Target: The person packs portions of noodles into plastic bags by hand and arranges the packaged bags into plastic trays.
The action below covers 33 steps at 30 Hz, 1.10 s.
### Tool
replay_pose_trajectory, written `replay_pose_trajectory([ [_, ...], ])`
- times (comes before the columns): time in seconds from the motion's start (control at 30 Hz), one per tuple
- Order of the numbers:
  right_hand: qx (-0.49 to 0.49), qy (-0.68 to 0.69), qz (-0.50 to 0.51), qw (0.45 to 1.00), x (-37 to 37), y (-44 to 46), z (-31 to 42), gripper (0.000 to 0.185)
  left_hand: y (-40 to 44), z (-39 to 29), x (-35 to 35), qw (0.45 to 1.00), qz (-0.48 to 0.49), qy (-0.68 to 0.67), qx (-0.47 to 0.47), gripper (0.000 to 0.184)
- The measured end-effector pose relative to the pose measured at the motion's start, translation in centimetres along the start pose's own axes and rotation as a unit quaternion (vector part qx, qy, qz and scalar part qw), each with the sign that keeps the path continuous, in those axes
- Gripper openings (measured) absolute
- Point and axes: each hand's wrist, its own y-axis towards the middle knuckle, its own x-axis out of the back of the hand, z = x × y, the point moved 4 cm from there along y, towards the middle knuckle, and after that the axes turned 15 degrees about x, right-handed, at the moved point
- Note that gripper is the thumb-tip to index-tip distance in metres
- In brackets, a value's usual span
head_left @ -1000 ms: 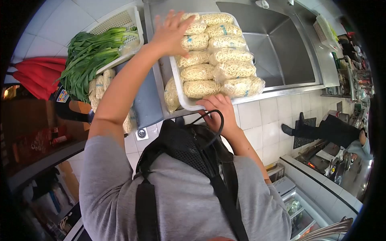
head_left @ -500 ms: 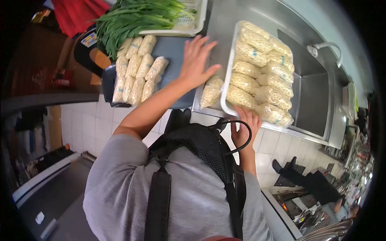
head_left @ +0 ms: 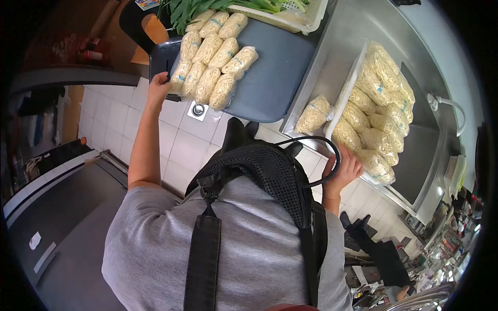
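Note:
Bagged noodle bundles [head_left: 209,49] lie in rows at the left end of a grey surface with a dark raised rim [head_left: 165,54]. At their near left corner my left hand [head_left: 157,89] is closed at that dark rim, beside the end bundle; part of its grip is hidden. More noodle bags [head_left: 371,114] fill a white tray [head_left: 340,106] at the sink. My right hand [head_left: 346,170] has its fingers curled over the tray's near end, against the closest bags. One loose noodle bag [head_left: 313,115] rests on the steel just left of the tray.
Leafy greens [head_left: 199,11] hang over a cream plastic basket [head_left: 306,20] at the back. A steel sink [head_left: 415,150] with a faucet [head_left: 450,106] lies to the right. Another person's dark-clothed legs [head_left: 381,259] show at lower right. A floor drain [head_left: 198,110] sits below.
My left hand has left the gap near the loose bag and swung left to the corner of the noodle rows. My right hand stays at the white tray's near end. The camera view has shifted.

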Motion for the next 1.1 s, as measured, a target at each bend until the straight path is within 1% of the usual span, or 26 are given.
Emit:
replay_pose_trajectory([
  [0.07, -0.009, 0.0, 0.007, 1.0, 0.0, 0.0, 0.1, 0.036, 1.1, 1.3, -1.5, 0.998, 0.031, 0.043, -0.039, 0.066],
  [0.17, -0.007, -0.002, 0.004, 1.0, -0.2, -0.6, -0.2, 0.036, 3.0, 1.1, -3.0, 0.993, 0.083, 0.082, -0.032, 0.077],
  [0.2, -0.004, -0.004, -0.01, 1.0, -0.5, -0.4, -0.2, 0.036, 3.1, 0.3, -3.1, 0.989, 0.05, 0.126, -0.061, 0.078],
  [0.27, 0.0, -0.018, -0.015, 1.0, -0.6, 0.5, -0.1, 0.037, 1.5, -2.4, -3.3, 0.978, 0.015, 0.183, -0.094, 0.074],
  [0.33, 0.001, -0.019, -0.004, 1.0, -0.2, -0.2, -0.1, 0.038, 2.4, -2.4, -3.7, 0.966, 0.02, 0.243, -0.084, 0.068],
  [0.37, -0.004, -0.018, 0.002, 1.0, -0.2, -0.3, -0.1, 0.039, 2.3, -2.6, -3.7, 0.966, 0.022, 0.251, -0.061, 0.065],
  [0.43, -0.005, -0.009, -0.01, 1.0, -0.7, 0.1, -0.1, 0.039, 1.8, -4.0, -3.2, 0.958, 0.011, 0.277, -0.074, 0.064],
  [0.47, -0.008, -0.006, -0.008, 1.0, -0.4, -0.2, -0.1, 0.04, 1.2, -4.1, -3.2, 0.953, 0.013, 0.292, -0.076, 0.064],
  [0.5, -0.009, -0.008, 0.002, 1.0, 0.0, -0.7, -0.1, 0.04, 1.5, -4.0, -2.9, 0.949, 0.05, 0.3, -0.084, 0.065],
  [0.53, -0.013, -0.01, 0.014, 1.0, 0.4, -1.2, 0.0, 0.041, 2.2, -2.7, -2.6, 0.963, 0.069, 0.255, -0.058, 0.066],
  [0.6, -0.012, -0.013, 0.01, 1.0, -0.4, -0.4, -0.3, 0.041, 3.4, -1.3, -0.9, 0.963, 0.121, 0.233, -0.063, 0.063],
  [0.7, -0.024, -0.01, 0.018, 1.0, -0.2, -0.3, -0.1, 0.042, -0.5, -4.8, 1.2, 0.972, 0.157, 0.174, 0.009, 0.057],
  [0.8, -0.031, -0.009, 0.031, 0.999, -0.3, -0.1, 0.0, 0.042, -4.3, -9.2, 1.0, 0.971, 0.227, 0.036, 0.066, 0.053],
  [0.83, -0.032, -0.008, 0.036, 0.999, -0.2, 0.1, 0.0, 0.043, -5.4, -10.7, 0.3, 0.957, 0.287, -0.014, 0.032, 0.051],
  [0.93, -0.035, 0.01, 0.051, 0.998, 0.3, 0.3, 0.1, 0.043, -9.2, -16.1, -3.2, 0.913, 0.386, -0.123, -0.037, 0.051],
  [0.97, -0.037, 0.019, 0.051, 0.998, 0.4, 0.4, 0.1, 0.043, -9.8, -17.4, -4.7, 0.895, 0.423, -0.126, -0.055, 0.054],
  [1.07, -0.037, 0.024, 0.058, 0.997, 0.9, 0.5, 0.0, 0.038, -12.2, -21.0, -11.0, 0.828, 0.538, -0.151, -0.049, 0.057],
  [1.1, -0.044, 0.025, 0.062, 0.997, 1.1, 0.4, 0.0, 0.039, -14.2, -23.1, -13.4, 0.81, 0.568, -0.133, -0.052, 0.059],
])
